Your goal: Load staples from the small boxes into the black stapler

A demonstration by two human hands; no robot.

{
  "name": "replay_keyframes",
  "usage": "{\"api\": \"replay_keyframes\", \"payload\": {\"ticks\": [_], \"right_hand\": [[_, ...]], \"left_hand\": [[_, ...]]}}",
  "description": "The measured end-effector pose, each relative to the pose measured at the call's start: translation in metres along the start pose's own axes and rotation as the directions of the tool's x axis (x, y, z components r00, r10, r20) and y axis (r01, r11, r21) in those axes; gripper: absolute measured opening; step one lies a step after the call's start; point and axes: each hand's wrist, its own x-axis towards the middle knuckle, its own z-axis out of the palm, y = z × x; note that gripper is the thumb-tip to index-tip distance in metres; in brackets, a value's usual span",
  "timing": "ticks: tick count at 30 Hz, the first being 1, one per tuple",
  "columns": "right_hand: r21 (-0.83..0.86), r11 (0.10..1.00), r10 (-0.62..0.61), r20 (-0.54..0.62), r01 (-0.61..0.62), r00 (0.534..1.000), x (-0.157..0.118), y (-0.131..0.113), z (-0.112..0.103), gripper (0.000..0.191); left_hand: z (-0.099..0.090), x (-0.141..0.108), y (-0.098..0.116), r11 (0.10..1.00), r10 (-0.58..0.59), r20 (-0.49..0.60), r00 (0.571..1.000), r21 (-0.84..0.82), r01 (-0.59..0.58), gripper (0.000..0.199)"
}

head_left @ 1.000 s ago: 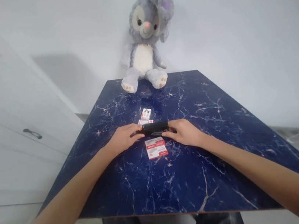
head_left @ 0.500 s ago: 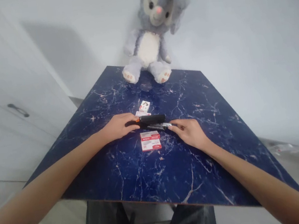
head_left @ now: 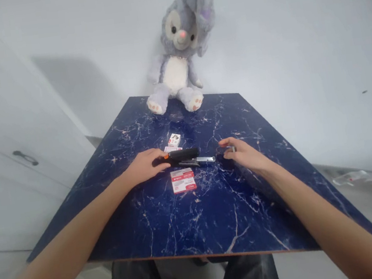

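Head view, looking forward and down. Left hand (head_left: 146, 165) is grasping the left end of a black stapler (head_left: 184, 153), thumb on the near side, fingers on the far side. The stapler is lying crosswise between the two hands, near the middle of the blue marbled table (head_left: 198, 223); orange is showing beside the left fingertips. A silver strip (head_left: 207, 159) is projecting from its right end.

Right hand (head_left: 246, 152) is hovering just beyond that strip, apart from it, fingers partly curling, thumb and index tips separated. Something small and pale is showing inside the curl; cannot tell whether the hand is gripping it.

Red-and-white packaging (head_left: 184, 185) is lying just on the near side of the stapler. A small white box (head_left: 174, 139) is resting on the far side, with a flat white-and-red item (head_left: 172, 148) between them. A grey plush toy (head_left: 176, 74) is sitting at the far edge, leaning against the wall.
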Motion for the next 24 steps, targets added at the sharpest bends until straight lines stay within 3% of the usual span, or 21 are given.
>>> {"api": "replay_keyframes", "payload": {"ticks": [3, 7, 14, 19, 22, 24], "right_hand": [[0.133, 0.991, -0.018, 0.109, 0.003, 0.994, 0.012, -0.007, 0.006, 0.028], [0.134, 0.99, -0.067, 0.137, 0.049, 0.988, 0.015, -0.009, 0.019, 0.031], [-0.195, 0.929, -0.299, 0.103, 0.314, 0.949, -0.003, -0.006, 0.02, 0.035], [-0.277, 0.889, -0.334, 0.149, 0.364, 0.931, -0.005, -0.007, 0.021, 0.055], [-0.387, 0.857, -0.337, 0.078, 0.34, 0.938, -0.004, -0.005, 0.014, 0.048], [-0.469, 0.813, -0.333, 0.111, 0.345, 0.936, -0.003, -0.003, 0.004, 0.038]], "left_hand": [[-0.004, 0.0, 0.0, 1.0, -0.005, 0.018, 1.0, 0.014, 0.004, 0.03], [-0.012, -0.006, -0.002, 0.998, 0.001, 0.031, 1.0, 0.068, -0.003, 0.03], [-0.017, -0.008, -0.009, 0.995, -0.034, 0.011, 0.999, 0.093, 0.033, 0.033], [-0.018, -0.006, -0.006, 0.995, -0.077, 0.032, 0.997, 0.069, 0.075, 0.033], [-0.019, -0.005, -0.004, 0.994, -0.098, 0.05, 0.994, 0.048, 0.096, 0.034], [-0.019, -0.004, -0.004, 0.993, -0.111, 0.052, 0.992, 0.041, 0.108, 0.034]]}}
